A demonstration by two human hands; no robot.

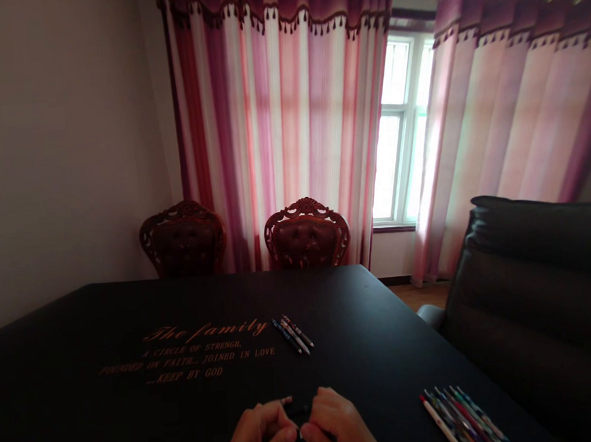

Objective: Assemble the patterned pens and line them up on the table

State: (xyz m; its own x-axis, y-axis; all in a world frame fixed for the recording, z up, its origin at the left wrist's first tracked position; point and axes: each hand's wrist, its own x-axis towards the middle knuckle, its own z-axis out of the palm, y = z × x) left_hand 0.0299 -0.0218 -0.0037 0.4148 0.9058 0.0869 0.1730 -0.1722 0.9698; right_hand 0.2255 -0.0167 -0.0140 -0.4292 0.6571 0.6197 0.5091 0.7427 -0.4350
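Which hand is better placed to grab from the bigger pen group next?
Probably the right hand: it lies between the left hand and the bigger pen group, so nearer. What either holds is unclear.

You've 2 hands [340, 423] btm ctr, 3 pens [294, 336] mid-frame, a bunch [462, 416] btm R (too tight to count), 2 carved chairs [307, 238] ctr, 1 blk armchair [538, 266] R.

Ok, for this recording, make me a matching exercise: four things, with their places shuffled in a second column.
1. Left hand
2. Larger pen group
3. Smaller pen group
4. Carved chairs

A. Just right of the word "family"
B. Beyond the table's far edge
C. Close beside the right hand
D. Lower right of the picture

Pairs: 1-C, 2-D, 3-A, 4-B
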